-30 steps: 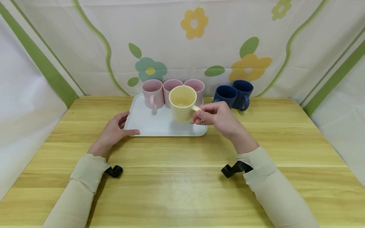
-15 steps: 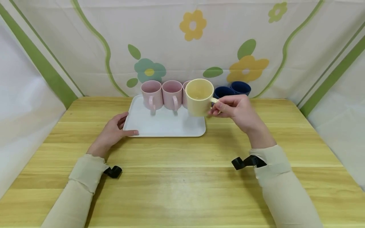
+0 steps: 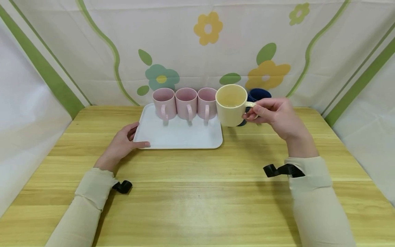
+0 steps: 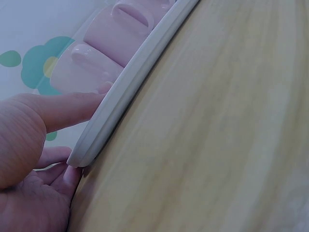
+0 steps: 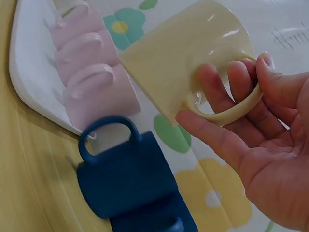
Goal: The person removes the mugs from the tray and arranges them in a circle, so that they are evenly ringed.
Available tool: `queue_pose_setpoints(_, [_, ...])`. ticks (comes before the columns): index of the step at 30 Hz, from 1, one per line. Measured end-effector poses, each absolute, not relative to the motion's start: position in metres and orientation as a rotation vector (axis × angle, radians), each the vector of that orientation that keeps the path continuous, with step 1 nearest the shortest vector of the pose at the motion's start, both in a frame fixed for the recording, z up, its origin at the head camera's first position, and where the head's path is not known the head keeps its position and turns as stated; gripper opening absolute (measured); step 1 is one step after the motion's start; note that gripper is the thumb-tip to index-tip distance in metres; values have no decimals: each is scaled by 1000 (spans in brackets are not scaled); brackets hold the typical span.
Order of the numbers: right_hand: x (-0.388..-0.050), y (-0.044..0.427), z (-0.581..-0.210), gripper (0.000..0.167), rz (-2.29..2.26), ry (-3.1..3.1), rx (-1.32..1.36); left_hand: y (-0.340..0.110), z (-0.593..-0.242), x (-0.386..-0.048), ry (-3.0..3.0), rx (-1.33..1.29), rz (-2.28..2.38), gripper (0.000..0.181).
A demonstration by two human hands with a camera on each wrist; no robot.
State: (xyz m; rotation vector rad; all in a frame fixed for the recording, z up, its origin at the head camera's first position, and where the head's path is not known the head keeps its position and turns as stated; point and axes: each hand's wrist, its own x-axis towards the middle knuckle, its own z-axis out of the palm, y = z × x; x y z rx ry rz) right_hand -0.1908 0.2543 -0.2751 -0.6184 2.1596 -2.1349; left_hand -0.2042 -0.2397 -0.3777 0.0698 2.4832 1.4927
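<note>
My right hand [image 3: 282, 118] pinches the handle of a pale yellow mug [image 3: 230, 108], its fingers through the loop in the right wrist view. The mug is held upright off the table, just past the right edge of a white tray [image 3: 179, 139]. Three pink mugs [image 3: 186, 104] stand in a row along the back of that tray, handles facing me. At the tray's left front corner my left hand [image 3: 120, 145] grips the rim, thumb [image 4: 72, 108] on top and fingers at the side and below. The yellow mug hides much of the blue mugs.
Two dark blue mugs [image 5: 130, 169] stand side by side on the wooden table [image 3: 197, 192], right of the tray. A white flowered cloth [image 3: 185, 44] hangs behind the table's back edge, and pale cloth walls flank both sides.
My right hand has carried the yellow mug rightward from above the tray to beyond its right edge, uncovering the pink mugs and covering the blue ones. My left hand stays put.
</note>
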Motion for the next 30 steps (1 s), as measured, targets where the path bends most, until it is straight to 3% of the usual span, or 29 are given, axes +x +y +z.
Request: queue_pose_setpoints(30, [-200,352,-309,32,-2412,1567,-815,-241,-376,-201,2471,76,1499,109])
